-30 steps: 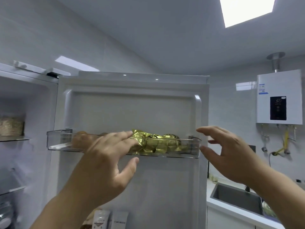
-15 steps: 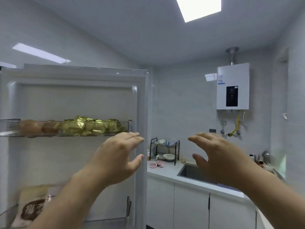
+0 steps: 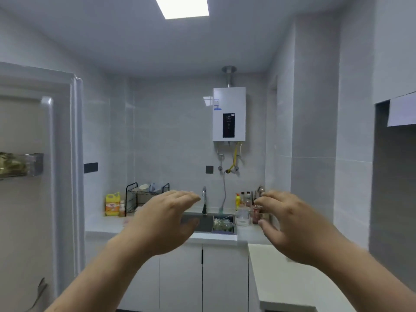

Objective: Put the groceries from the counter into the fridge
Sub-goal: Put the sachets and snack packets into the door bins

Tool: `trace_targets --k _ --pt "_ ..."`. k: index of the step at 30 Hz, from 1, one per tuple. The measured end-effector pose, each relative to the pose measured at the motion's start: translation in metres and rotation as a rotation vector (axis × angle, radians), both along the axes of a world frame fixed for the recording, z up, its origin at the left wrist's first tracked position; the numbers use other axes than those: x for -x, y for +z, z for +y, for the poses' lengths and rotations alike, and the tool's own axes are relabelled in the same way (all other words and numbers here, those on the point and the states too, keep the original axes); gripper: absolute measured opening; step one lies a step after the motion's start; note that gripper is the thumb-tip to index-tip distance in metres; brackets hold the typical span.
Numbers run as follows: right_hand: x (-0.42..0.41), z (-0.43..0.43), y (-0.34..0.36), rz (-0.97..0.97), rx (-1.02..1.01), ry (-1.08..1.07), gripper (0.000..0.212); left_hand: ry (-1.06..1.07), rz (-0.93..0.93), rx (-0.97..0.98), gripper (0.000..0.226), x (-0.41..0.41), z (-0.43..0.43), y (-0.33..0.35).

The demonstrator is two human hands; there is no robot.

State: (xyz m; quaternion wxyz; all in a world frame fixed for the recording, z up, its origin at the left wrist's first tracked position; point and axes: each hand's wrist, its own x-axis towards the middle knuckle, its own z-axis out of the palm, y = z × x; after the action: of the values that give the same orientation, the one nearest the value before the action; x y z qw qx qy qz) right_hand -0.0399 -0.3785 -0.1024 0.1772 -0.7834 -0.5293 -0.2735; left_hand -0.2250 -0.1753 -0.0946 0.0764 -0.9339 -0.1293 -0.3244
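The open fridge door (image 3: 33, 199) stands at the far left, its clear door shelf (image 3: 33, 164) holding gold-wrapped items (image 3: 11, 163) cut off by the frame edge. My left hand (image 3: 164, 221) and my right hand (image 3: 290, 224) are both raised in mid-air in front of me, fingers relaxed, holding nothing. Behind them runs the white counter (image 3: 101, 224), which turns toward me on the right (image 3: 281, 278). A bag of greens (image 3: 221, 225) lies in the sink.
A dish rack (image 3: 146, 197) and a yellow detergent bottle (image 3: 112, 203) stand on the counter's left part. A tap (image 3: 204, 199) rises over the dark sink (image 3: 202, 222); bottles and jars (image 3: 247, 206) crowd the right corner. A water heater (image 3: 229, 113) hangs on the wall.
My view has swung right, from the fridge door shelf to the sink and counter. Both hands have left the shelf and stay empty in front of me.
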Motion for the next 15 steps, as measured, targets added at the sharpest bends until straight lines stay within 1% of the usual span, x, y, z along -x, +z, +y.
trace_targets --k 7,15 --pt "-0.046 -0.088 -0.015 0.096 -0.02 -0.203 0.046 -0.217 0.053 0.075 0.066 -0.096 -0.046 -0.012" --pt "-0.095 -0.178 -0.042 0.208 -0.076 -0.514 0.044 -0.501 0.128 0.115 0.067 -0.227 -0.104 -0.038"
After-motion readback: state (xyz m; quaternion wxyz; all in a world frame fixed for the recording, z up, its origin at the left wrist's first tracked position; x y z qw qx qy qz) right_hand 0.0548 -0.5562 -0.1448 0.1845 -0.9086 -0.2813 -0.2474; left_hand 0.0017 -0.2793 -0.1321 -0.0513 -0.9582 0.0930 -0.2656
